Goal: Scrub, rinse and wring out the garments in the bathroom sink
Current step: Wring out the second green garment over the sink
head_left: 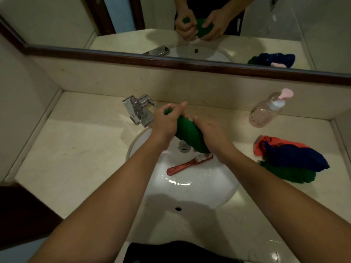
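Observation:
A rolled-up green garment (pixel 187 132) hangs over the white sink basin (pixel 190 185), held between both hands. My left hand (pixel 167 120) grips its upper end near the tap, fingers curled round it. My right hand (pixel 210 135) grips the lower part, just above the drain (pixel 183 146). A red scrubbing brush (pixel 188 165) lies bristles-up in the wet basin below the garment. On the counter at the right lies a pile of garments (pixel 290 160) in orange, navy and green.
A chrome tap (pixel 139 109) stands at the back left of the basin, close to my left hand. A clear pump bottle (pixel 267 111) with a pink head lies at the back right. A mirror runs along the wall behind the beige counter (pixel 76 149).

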